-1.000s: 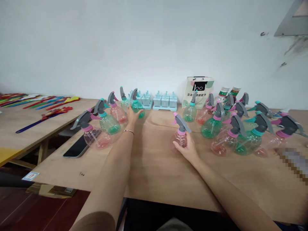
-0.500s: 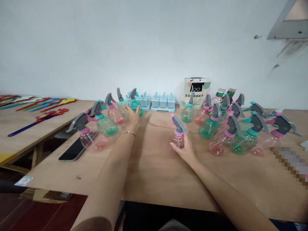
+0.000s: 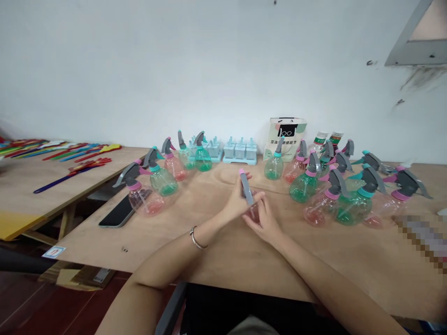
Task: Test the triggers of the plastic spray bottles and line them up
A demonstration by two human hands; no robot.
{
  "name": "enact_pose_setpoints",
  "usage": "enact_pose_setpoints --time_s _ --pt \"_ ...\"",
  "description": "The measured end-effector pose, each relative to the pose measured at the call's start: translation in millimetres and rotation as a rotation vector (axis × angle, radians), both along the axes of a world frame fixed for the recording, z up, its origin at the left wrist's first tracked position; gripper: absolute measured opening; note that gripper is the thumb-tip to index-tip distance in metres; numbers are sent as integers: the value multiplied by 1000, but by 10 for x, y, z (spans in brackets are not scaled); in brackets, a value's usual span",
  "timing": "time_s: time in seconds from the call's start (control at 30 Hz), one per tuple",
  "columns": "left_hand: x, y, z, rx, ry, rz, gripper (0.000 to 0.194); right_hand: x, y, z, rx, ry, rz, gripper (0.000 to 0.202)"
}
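In front of the paper bag and a little to its left, the pink-tipped spray bottle is between the person's two hands, above the wooden table. The left hand wraps its fingers round the sprayer head, one fingertip showing past the grey lever; the right hand is curled round the clear body, thumb on the near side. Bare wood lies left of the bag, between the row of spray bottles further left and the crowded group to its right, and runs forward from the bag to the table's front edge, below the wrists. Well left of the bag the table's side edge ends at a gap before the neighbouring table. Most of the held bottle's body is hidden by the palms, so its contents are hard to make out. The phone, far to the bag's left, is partly covered by the nearest bottle of the row. Right of the bag, bottles overlap, masking the lower parts of two green-labelled bottles; farther right, a pixelated patch is unreadable.
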State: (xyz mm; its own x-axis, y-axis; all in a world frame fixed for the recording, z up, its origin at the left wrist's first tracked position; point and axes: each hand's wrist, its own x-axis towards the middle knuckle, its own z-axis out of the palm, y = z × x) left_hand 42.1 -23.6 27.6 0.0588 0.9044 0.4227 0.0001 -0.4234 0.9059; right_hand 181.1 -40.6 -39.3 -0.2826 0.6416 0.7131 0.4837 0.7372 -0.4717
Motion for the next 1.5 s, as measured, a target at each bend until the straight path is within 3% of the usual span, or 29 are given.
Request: enact_pose_setpoints --time_s 0.07,0.13,0.2,0.27,0.4,0.57,0.7,0.87,1.0,1.1,1.23,1.37,1.5 --pt "-66 18 56 -1 -35 30 64 53 68 79 16 23 -10 53" --pt "-163 14 118 -21 -32 31 50 134 300 193 26 165 -112 44" --pt "-255 -17 173 -65 -33 27 37 211 674 328 10 337 -275 45" --pt "-319 -57 213 -98 -51 35 27 260 1107 460 -14 442 -411 63" --pt "-372 -103 240 -117 -81 60 21 286 1799 637 -158 504 -622 82" --pt "-425 -89 218 -176 -120 76 27 315 2069 621 -264 462 -685 72" --pt "-499 -60 223 -267 -273 1 32 313 1890 414 -254 410 -603 54" --pt "-595 -59 362 -397 -342 -102 35 319 1244 99 -114 329 -325 49" --pt "-573 -72 492 -416 -357 -262 32 406 670 51 -105 257 -210 45" --pt "-487 -58 507 -327 -392 -243 22 486 407 93 -134 236 -158 44" --pt "-389 -24 452 -255 -397 -153 30 544 312 96 -137 262 -173 51" --pt "-361 -26 438 -400 -372 -198 24 551 335 61 -116 268 -187 49" --pt "-353 -31 422 -357 -396 -191 21 552 320 78 -142 249 -178 50"
